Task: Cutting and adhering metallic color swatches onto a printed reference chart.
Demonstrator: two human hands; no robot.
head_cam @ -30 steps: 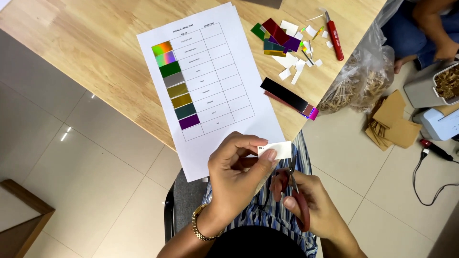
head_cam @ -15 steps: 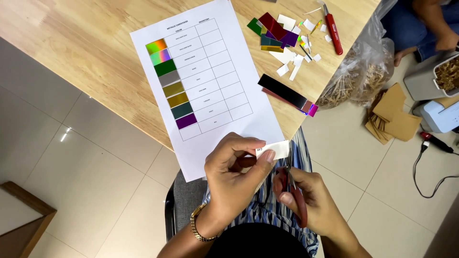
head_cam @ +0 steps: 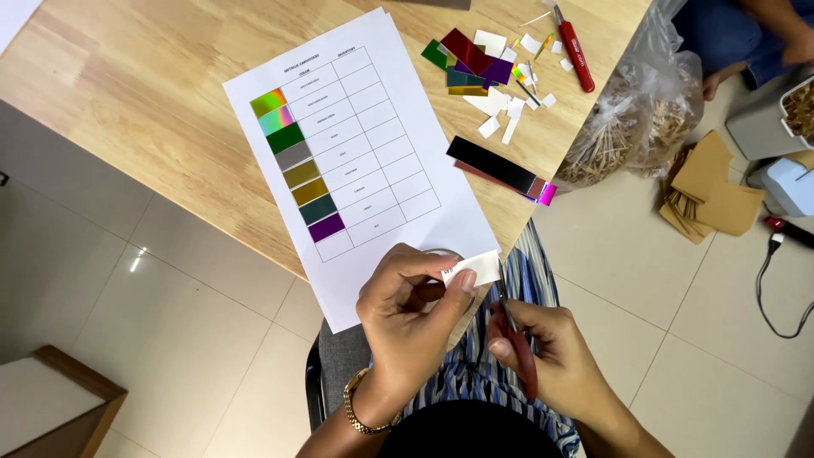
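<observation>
Pinched between thumb and forefinger of the left hand (head_cam: 405, 318), a small white paper slip (head_cam: 475, 270) is held just above the table edge (head_cam: 254, 229), over the lower corner of the chart sheet (head_cam: 360, 161). Right hand (head_cam: 551, 360) is closed around red-handled scissors (head_cam: 515, 335), whose blades point up at the slip's right edge. On the sheet, a column of coloured swatches (head_cam: 297, 165) runs beside a ruled table. Farther along the table lie foil offcuts (head_cam: 475, 64), a dark strip (head_cam: 496, 165) and a red knife (head_cam: 577, 53). A plastic bag (head_cam: 644, 110) sits at the table's corner.
</observation>
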